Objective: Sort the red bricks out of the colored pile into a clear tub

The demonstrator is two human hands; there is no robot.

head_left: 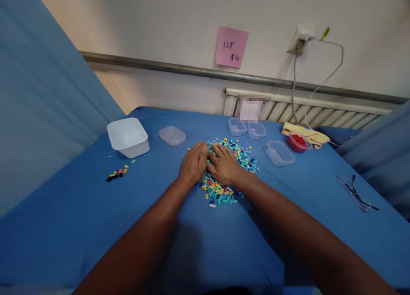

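A spread-out heap of small toy bricks (221, 192), mostly teal with yellow, blue and pink ones, lies on the blue table cover (153, 188). My left hand (193, 162) rests at the heap's left side, fingers stretched forward. On top of the bricks lies my right hand (226, 165), palm down with its fingers extended. The two hands are close together, thumbs near each other. Neither visibly holds a brick, though what is under the palms is hidden.
A white tub (136, 147) stands at left, near a few black and yellow bricks (120, 173) and a clear lid (172, 135). Toward the right are clear containers (280, 154), a bowl of red bricks (298, 143), a yellow cloth (315, 135) and eyeglasses (355, 194).
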